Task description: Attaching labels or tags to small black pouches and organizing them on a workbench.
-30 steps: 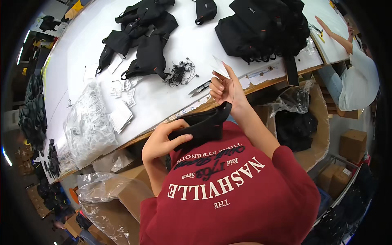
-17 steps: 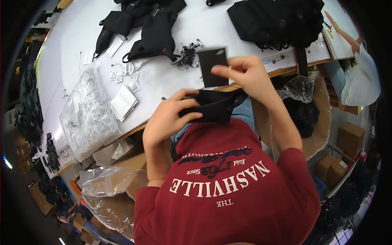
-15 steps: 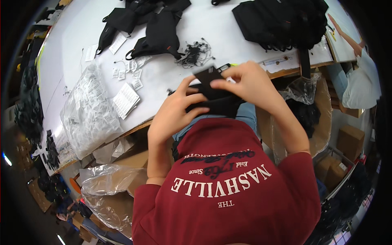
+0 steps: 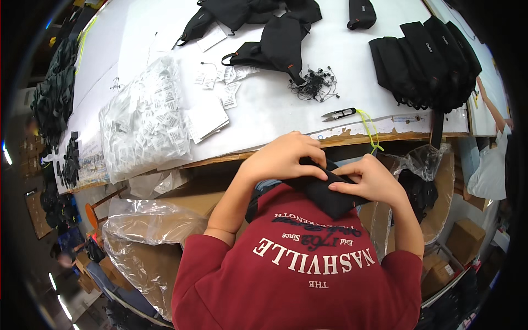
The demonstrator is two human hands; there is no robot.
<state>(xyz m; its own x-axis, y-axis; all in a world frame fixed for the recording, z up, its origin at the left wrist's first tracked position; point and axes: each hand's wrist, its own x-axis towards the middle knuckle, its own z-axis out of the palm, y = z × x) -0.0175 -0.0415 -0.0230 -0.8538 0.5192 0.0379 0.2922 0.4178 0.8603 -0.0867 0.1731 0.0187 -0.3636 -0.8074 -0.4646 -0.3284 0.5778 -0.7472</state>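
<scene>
A black fabric bag (image 4: pixel 328 197) is held at my lap, against the front of my red shirt, just below the table edge. My left hand (image 4: pixel 289 158) pinches its upper edge between thumb and fingers. My right hand (image 4: pixel 369 180) grips the same bag from the right, thumb near the left thumb. Part of the bag is hidden under both hands. Beyond them on the table lie thread snips (image 4: pixel 340 114) with a yellow-green cord (image 4: pixel 373 129) hanging over the edge. A tangle of thin black strings (image 4: pixel 314 85) is further back.
A clear plastic sack of white tags (image 4: pixel 146 124) and stacked white cards (image 4: pixel 208 118) are at the left of the table (image 4: pixel 264 118). Black bags (image 4: pixel 280 41) lie behind; a row of black bags (image 4: pixel 426 66) is right. Plastic-lined cartons (image 4: pixel 146 242) stand below. Another person's arm (image 4: pixel 491 104) shows far right.
Both hands and the bag have come down from the table edge toward my lap. The snips, earlier mostly hidden, now show on the table. The view has shifted, so the table contents appear further right.
</scene>
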